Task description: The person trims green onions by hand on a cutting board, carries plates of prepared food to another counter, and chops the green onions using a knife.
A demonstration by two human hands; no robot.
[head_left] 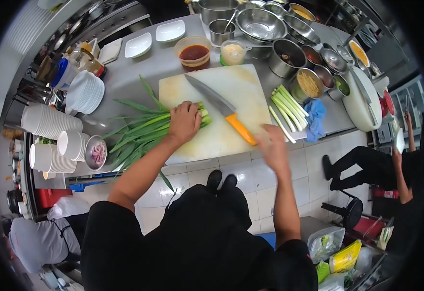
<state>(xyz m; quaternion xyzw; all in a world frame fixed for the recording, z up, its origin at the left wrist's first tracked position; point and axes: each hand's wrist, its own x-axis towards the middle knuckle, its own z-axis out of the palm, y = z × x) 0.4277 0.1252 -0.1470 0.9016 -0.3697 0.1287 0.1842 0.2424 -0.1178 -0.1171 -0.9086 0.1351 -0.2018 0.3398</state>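
My left hand presses down on a bunch of green onions, its fingers curled round the stalks near their cut ends. The long leaves spread leftward off the white cutting board onto the steel table. Across the board lies a chef's knife, blade pointing to the far left, with its orange handle towards me. Smeared by motion, my right hand is beside the end of that handle; whether it touches it cannot be made out. Pale green onion stalks lie right of the board.
A blue cloth sits by the stalks. Behind the board are a tub of dark red sauce and several metal pots. Stacked bowls and a small bowl of sliced onion stand left. Another person is at the right.
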